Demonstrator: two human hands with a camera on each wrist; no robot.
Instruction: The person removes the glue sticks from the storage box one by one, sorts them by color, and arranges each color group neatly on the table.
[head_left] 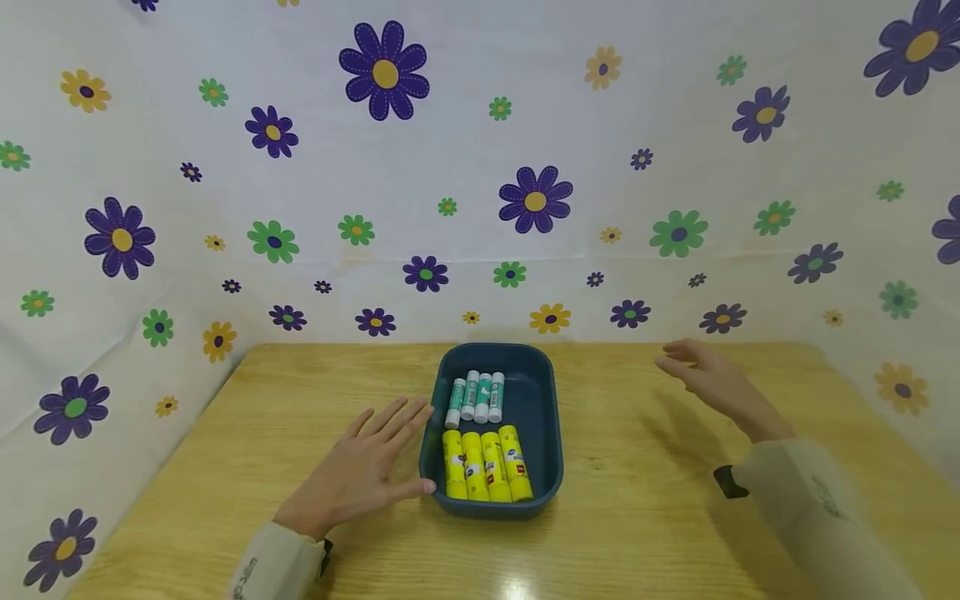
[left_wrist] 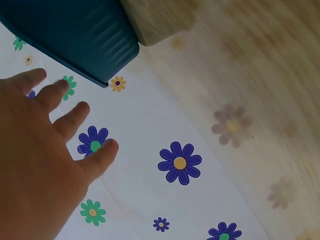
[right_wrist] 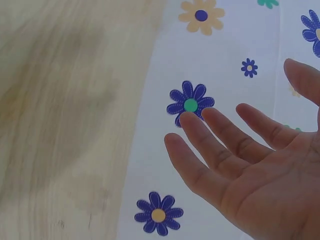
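Observation:
A dark blue tray [head_left: 542, 417] stands on the wooden table. At its front lie several yellow glue sticks [head_left: 493, 468] side by side. Behind them, also in the tray, is a row of several smaller white-and-green glue sticks [head_left: 482, 398]. My left hand [head_left: 360, 471] is at the tray's left side with fingers spread and holds nothing; whether it touches the rim I cannot tell. To the right of the tray, my right hand [head_left: 720, 385] hovers over the table, fingers loosely bent. The right wrist view shows that palm with nothing in it.
Wooden tabletop [head_left: 615, 533] extends on both sides of the tray. A white cloth [head_left: 465, 158] printed with flowers hangs behind the table and along its left and right sides.

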